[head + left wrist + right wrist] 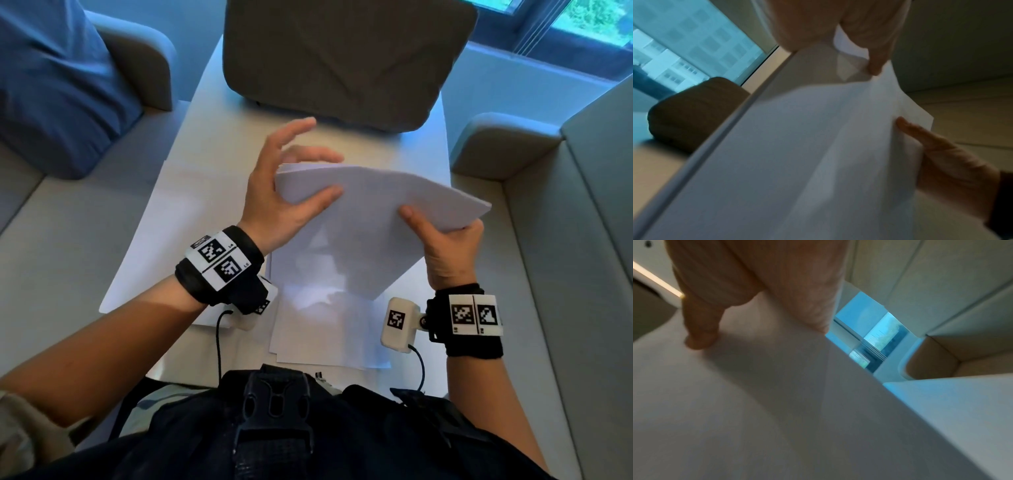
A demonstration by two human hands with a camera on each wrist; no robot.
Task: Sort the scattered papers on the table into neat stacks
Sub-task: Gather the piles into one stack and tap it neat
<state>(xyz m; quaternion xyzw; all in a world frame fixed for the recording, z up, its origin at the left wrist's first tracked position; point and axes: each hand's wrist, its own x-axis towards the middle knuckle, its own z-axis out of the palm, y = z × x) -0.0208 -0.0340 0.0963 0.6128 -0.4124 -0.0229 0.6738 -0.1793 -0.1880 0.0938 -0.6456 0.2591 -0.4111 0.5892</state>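
A stack of white papers (376,212) is held tilted above the white table (212,130). My left hand (270,198) pinches its far left corner, thumb on top and fingers behind, the index finger lifted clear. My right hand (448,246) grips the near right edge with the thumb on top. In the left wrist view the stack (818,146) fills the middle, with the right hand (951,170) at its edge. The right wrist view shows the sheets (756,402) under my thumb (701,331). More loose sheets (325,325) lie on the table below, and another sheet (164,222) lies to the left.
A grey cushion (342,58) lies across the far end of the table. Pale sofa seats flank the table on both sides, with a blue pillow (51,85) on the left one. A window (582,20) is at the far right.
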